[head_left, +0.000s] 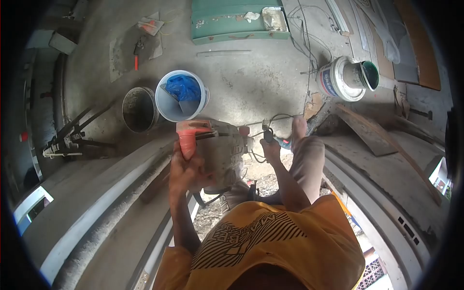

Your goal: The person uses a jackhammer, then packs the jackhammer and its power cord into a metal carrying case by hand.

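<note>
My left hand [186, 171] is wrapped round the narrow part of an orange pipe fitting [187, 145]. The fitting's wider end [193, 127] points away from me. Beside it is a bulky, dusty grey thing [220, 157] with faint lettering, partly behind my left hand. My right hand [271, 151] is closed on a small black corded piece [268, 135], whose exact kind I cannot tell. A thin dark cord [258, 157] loops beside that hand. Just past my right fingers, a blue and red tool end [286, 144] shows, close to my bare foot [299, 128].
Ahead stand a dark bucket [138, 110] and a white bucket [162, 108] with blue plastic inside. A green metal box [220, 24] lies farther off. To the right are a lidded pail [333, 84], loose cables [305, 46] and a leaning wooden strip [386, 147]. An orange-handled tool [136, 63] lies left.
</note>
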The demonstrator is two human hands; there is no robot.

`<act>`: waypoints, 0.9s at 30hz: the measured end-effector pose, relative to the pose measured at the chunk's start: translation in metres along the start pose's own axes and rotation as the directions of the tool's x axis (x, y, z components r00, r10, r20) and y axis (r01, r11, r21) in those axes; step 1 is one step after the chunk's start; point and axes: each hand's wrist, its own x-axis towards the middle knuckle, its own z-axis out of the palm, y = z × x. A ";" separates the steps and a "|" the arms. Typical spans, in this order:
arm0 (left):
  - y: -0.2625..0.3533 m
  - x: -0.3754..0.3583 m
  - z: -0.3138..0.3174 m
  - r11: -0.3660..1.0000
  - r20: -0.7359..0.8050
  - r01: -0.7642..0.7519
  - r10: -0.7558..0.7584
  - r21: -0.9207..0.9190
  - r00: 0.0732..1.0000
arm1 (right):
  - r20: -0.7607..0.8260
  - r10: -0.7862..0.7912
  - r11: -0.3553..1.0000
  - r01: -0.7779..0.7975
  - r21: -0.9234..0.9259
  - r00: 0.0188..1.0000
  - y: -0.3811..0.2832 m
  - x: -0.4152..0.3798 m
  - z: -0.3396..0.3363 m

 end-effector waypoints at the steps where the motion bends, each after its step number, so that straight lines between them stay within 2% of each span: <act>1: 0.006 0.010 0.003 1.000 0.000 -0.002 0.002 -0.008 1.000 | 0.025 0.001 0.999 -0.002 0.052 1.000 -0.005 0.006 0.000; 2: 0.012 0.020 0.007 1.000 -0.001 -0.004 0.004 0.011 1.000 | -0.003 0.035 0.999 -0.035 -0.003 0.999 -0.010 0.013 0.000; 3: 0.019 0.032 0.011 1.000 -0.008 -0.009 0.009 0.028 1.000 | 0.038 0.082 0.995 -0.080 -0.058 0.996 -0.015 0.026 0.002; 5: 0.030 0.059 0.014 0.999 0.002 0.002 -0.002 0.037 1.000 | 0.054 -0.017 1.000 0.017 -0.017 0.998 -0.020 0.051 0.002; 7: 0.046 0.094 0.023 0.997 0.002 0.026 -0.026 0.069 1.000 | 0.126 0.017 0.994 -0.031 0.106 0.992 -0.021 0.083 0.007; 8: 0.053 0.115 0.028 0.999 -0.011 0.024 -0.023 0.026 1.000 | 0.229 0.113 0.958 -0.168 0.234 0.967 -0.032 0.099 0.009; 9: 0.062 0.137 0.035 0.999 -0.016 0.030 -0.031 -0.010 0.999 | 0.286 0.174 0.966 -0.219 0.134 0.942 -0.042 0.119 0.007; 10: 0.074 0.166 0.046 0.999 -0.037 0.033 -0.033 -0.005 0.999 | 0.309 0.149 0.972 -0.197 0.130 0.939 -0.055 0.145 0.008; 11: 0.089 0.195 0.058 0.998 -0.019 -0.005 0.006 0.064 1.000 | 0.324 0.147 0.971 -0.198 0.130 0.935 -0.062 0.160 0.008; 12: 0.104 0.218 0.068 0.990 0.024 -0.018 0.014 0.140 1.000 | 0.387 0.224 0.958 -0.275 0.080 0.895 -0.053 0.186 0.012; 13: 0.118 0.249 0.081 0.975 0.006 0.102 -0.105 0.197 0.994 | 0.402 0.237 0.944 -0.308 0.121 0.884 -0.059 0.203 0.012; 14: 0.113 0.283 0.087 0.978 0.003 0.146 -0.149 0.149 0.989 | 0.339 0.223 0.964 -0.258 0.061 0.914 -0.067 0.215 0.012; 15: 0.109 0.325 0.092 0.982 -0.002 0.162 -0.163 0.093 0.987 | 0.311 0.336 0.921 -0.379 0.091 0.889 -0.092 0.228 0.010; 17: 0.118 0.411 0.110 0.903 0.087 0.179 -0.230 0.391 0.969 | 0.360 0.346 0.873 -0.438 0.215 0.866 -0.094 0.262 0.011; 19: 0.093 0.504 0.124 0.939 0.278 0.167 -0.253 0.299 0.927 | 0.297 0.380 0.819 -0.468 0.333 0.876 -0.098 0.290 0.016; 21: 0.065 0.595 0.153 0.927 0.347 0.024 -0.164 0.374 0.923 | 0.284 0.370 0.795 -0.460 0.395 0.885 -0.085 0.333 0.024; 22: 0.059 0.634 0.168 0.928 0.359 0.019 -0.163 0.372 0.919 | 0.272 0.374 0.794 -0.458 0.401 0.887 -0.083 0.353 0.026; 24: 0.037 0.697 0.197 0.857 0.436 -0.027 -0.234 0.515 0.869 | 0.272 0.474 0.741 -0.547 0.390 0.837 -0.081 0.393 0.026; 25: 0.032 0.717 0.211 0.859 0.436 -0.018 -0.242 0.512 0.867 | 0.270 0.483 0.740 -0.553 0.382 0.833 -0.073 0.415 0.029; 27: 0.027 0.741 0.236 0.771 0.336 -0.011 -0.264 0.636 0.904 | 0.255 0.516 0.707 -0.575 0.412 0.818 -0.052 0.438 0.035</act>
